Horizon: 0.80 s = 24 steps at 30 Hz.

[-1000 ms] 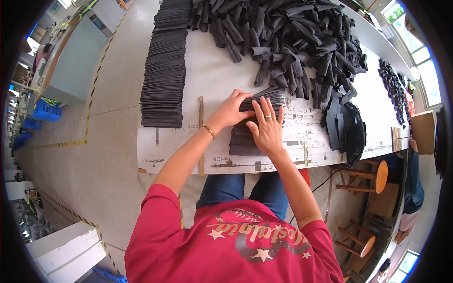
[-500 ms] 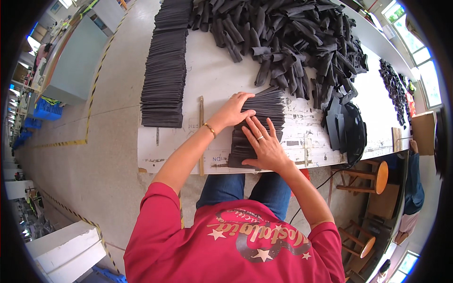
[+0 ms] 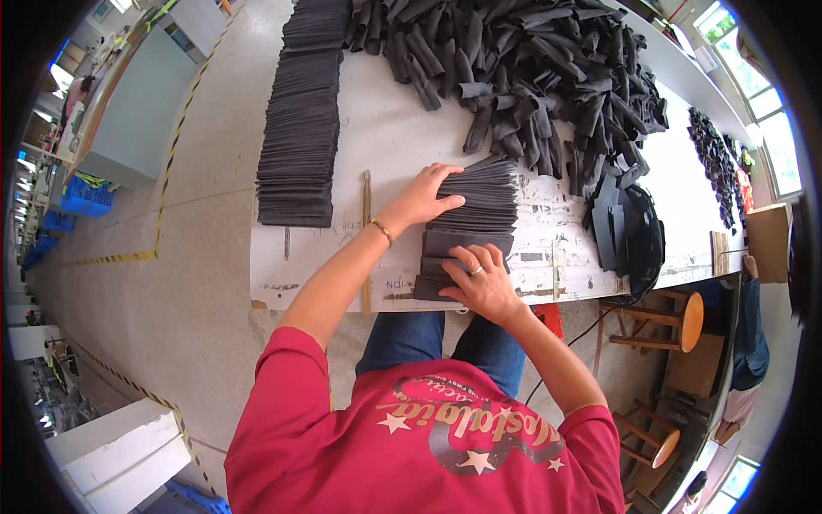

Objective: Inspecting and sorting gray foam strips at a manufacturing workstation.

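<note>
A row of overlapping flat black fabric pieces (image 3: 484, 195) lies on the white table in front of me. My left hand (image 3: 425, 197) rests against the left side of this row, thumb and fingers spread apart on its edge. Nearer to me, my right hand (image 3: 485, 278) has its fingers bent over the front pieces (image 3: 435, 278), thumb toward the fingers, pinching at them. The fingertips partly cover what is gripped there. Just left of the row, a thin wooden stick (image 3: 366, 257) lies lengthwise on the table.
A long neat row of black pieces (image 3: 297, 146) runs along the table's left side. Across the far side spreads a loose heap of curled black pieces (image 3: 531, 68). To the right sits a black bag-like bundle (image 3: 642, 236). Wooden stools (image 3: 692, 321) stand right of the white table (image 3: 377, 111).
My right hand has drawn back toward me and its fingers have gone from spread flat to bent on the front pieces. My left hand stays nearly in place.
</note>
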Tool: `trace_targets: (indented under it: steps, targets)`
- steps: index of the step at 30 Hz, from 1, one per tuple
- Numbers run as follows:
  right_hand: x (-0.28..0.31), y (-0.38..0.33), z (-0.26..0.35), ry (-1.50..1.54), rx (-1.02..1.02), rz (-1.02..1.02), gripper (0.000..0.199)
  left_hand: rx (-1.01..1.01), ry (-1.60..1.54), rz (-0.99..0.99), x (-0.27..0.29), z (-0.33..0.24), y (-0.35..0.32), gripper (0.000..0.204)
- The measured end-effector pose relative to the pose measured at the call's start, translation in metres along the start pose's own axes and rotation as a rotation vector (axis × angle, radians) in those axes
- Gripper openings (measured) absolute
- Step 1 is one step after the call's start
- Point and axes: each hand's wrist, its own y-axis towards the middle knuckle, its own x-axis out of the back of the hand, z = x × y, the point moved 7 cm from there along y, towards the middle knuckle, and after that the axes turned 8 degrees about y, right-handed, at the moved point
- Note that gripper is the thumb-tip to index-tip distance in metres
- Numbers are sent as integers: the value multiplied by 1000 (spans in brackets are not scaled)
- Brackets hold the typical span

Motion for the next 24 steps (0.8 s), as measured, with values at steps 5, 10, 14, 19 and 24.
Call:
trace_targets:
  steps: [5,10,14,19,24]
  targets:
    - [2,-3,7,31,-66,87,64,-12,-6,-19,1,1,-2,54]
    - [-3,-6,10,6,-60,191,63,-14,-34,-15,2,-2,-2,53]
    - [-1,-5,14,-11,-21,175,55,3,-34,-1,2,-1,-2,53]
    - [10,2,10,-68,72,35,42,1,-25,10,2,-1,0,54]
    - [13,12,2,-98,25,68,42,-11,-15,19,1,1,0,54]
